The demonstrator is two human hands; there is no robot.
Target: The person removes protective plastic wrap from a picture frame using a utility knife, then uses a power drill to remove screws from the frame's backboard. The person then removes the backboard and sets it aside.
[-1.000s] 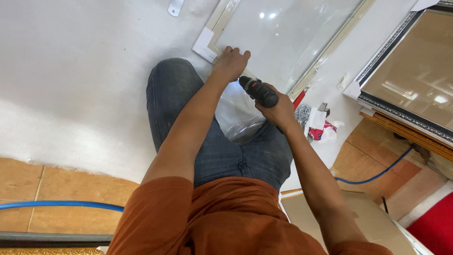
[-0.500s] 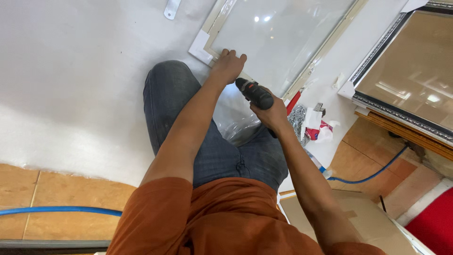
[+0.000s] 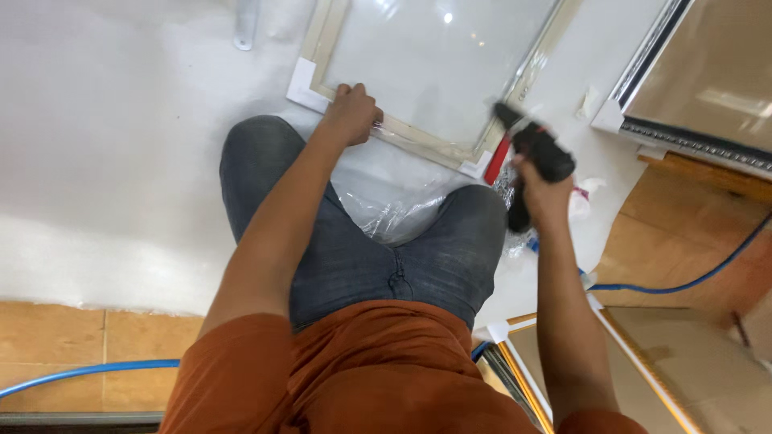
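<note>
White floor bears a pale frame, left hand pressing flat, right hand gripping a seemingly black tool.

We seem to be in a picture-framing workshop. A pale wooden frame wrapped in clear film lies on a white sheet spread over a tiled floor, white corner guards on its corners. More frames lie around us: an ornate silver one at upper right and a gold-edged one at lower right. A blue hose trails across the floor, and we grip a black power tool.
</note>
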